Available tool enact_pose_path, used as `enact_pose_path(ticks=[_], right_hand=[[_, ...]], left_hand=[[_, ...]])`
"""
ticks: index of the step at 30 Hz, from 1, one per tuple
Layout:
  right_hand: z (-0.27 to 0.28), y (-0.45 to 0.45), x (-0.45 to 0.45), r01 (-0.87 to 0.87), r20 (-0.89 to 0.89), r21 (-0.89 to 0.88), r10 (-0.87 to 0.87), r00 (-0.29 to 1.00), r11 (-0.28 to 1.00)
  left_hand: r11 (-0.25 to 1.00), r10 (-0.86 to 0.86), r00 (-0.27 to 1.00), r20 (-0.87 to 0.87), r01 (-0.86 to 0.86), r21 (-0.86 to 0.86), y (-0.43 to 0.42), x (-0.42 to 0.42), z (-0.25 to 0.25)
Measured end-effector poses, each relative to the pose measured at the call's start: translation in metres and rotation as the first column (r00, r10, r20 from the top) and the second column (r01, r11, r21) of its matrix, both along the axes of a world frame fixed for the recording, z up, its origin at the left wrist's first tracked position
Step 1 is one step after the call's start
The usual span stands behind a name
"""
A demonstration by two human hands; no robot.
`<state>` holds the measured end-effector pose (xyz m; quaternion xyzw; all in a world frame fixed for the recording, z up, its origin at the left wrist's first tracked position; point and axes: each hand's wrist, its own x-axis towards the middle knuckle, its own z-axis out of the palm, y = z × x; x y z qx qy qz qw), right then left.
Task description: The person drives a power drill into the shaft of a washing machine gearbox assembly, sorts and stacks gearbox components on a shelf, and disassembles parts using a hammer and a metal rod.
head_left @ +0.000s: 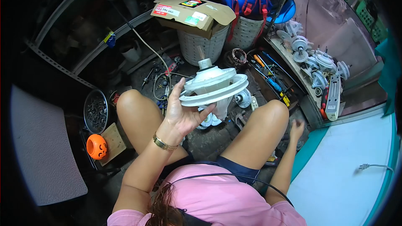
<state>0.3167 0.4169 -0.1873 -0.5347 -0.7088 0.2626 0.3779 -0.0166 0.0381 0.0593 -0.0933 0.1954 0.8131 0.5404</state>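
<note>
Above cluttered floor [206,143], holding white flanged gearbox [214,83] in left grip [183,116]. Cannot tell state of right grip [297,130].

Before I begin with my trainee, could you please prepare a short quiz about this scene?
1. Which hand holds the white part?
2. True or false: the wrist of that hand is bare.
3. Which colour is the pail: A, green; B, orange; C, blue?

Key:
1. The left hand.
2. False: it wears a gold band.
3. B.
</note>
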Motion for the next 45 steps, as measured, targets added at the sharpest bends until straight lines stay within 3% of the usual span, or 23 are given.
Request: enact_pose_path(ticks=[2,3,5,8,11,14,16,27,34,39,40,43,44,45], right_hand=[[0.082,-0.009,-0.050,-0.145,-0.321,0.160,0.190,0.928,0.976],[0.134,-0.030,-0.077,-0.210,-0.405,0.156,0.256,0.878,0.965],[0.220,-0.080,-0.129,-0.359,-0.449,0.319,0.474,0.757,0.877],[0.295,-0.135,-0.180,-0.655,-0.043,0.563,0.809,0.586,0.504],[0.333,-0.167,-0.219,-0.853,0.340,0.515,0.894,0.292,0.083],[0.342,-0.185,-0.241,-0.902,0.493,0.423,0.857,0.151,-0.084],[0.343,-0.189,-0.246,-0.910,0.524,0.399,0.843,0.125,-0.113],[0.350,-0.196,-0.246,-0.899,0.450,0.422,0.888,0.094,-0.118],[0.361,-0.198,-0.244,-0.882,0.574,0.410,0.817,0.052,-0.231],[0.348,-0.202,-0.251,-0.776,0.569,0.562,0.814,0.112,-0.286],[0.352,-0.194,-0.248,-0.824,0.620,0.479,0.782,0.072,-0.304],[0.340,-0.189,-0.245,-0.878,0.171,0.470,0.966,0.196,0.095],[0.332,-0.181,-0.241,-0.890,-0.038,0.383,0.967,0.252,0.247],[0.310,-0.180,-0.243,-0.862,-0.370,0.238,0.862,0.346,0.448]], left_hand=[[0.999,0.009,1.000,0.000,-0.009,-0.040,0.000,0.002,0.001],[0.998,0.013,1.000,-0.001,-0.013,-0.060,0.001,0.003,0.002],[0.994,0.033,0.999,-0.031,-0.036,-0.100,0.002,0.006,0.003],[0.988,0.060,0.997,-0.042,-0.065,-0.139,0.002,0.010,0.006],[0.985,0.060,0.997,-0.053,-0.067,-0.156,-0.001,0.011,0.008],[0.986,0.053,0.995,-0.086,-0.066,-0.154,-0.006,0.010,0.006],[0.990,0.057,0.994,-0.088,-0.067,-0.120,-0.010,0.008,0.005],[0.996,0.089,0.987,-0.131,-0.089,-0.001,-0.012,0.015,0.024],[0.997,0.079,0.984,-0.159,-0.080,0.004,-0.013,0.017,0.031],[0.975,0.210,0.963,-0.167,-0.219,-0.037,-0.007,0.015,0.023],[0.971,0.233,0.958,-0.165,-0.239,-0.020,-0.006,0.014,0.022],[0.957,0.275,0.914,-0.299,-0.290,-0.007,-0.005,0.010,0.024],[0.953,0.273,0.905,-0.327,-0.300,-0.033,-0.008,0.009,0.025],[0.943,0.295,0.876,-0.382,-0.331,-0.030,-0.009,0.007,0.022]])
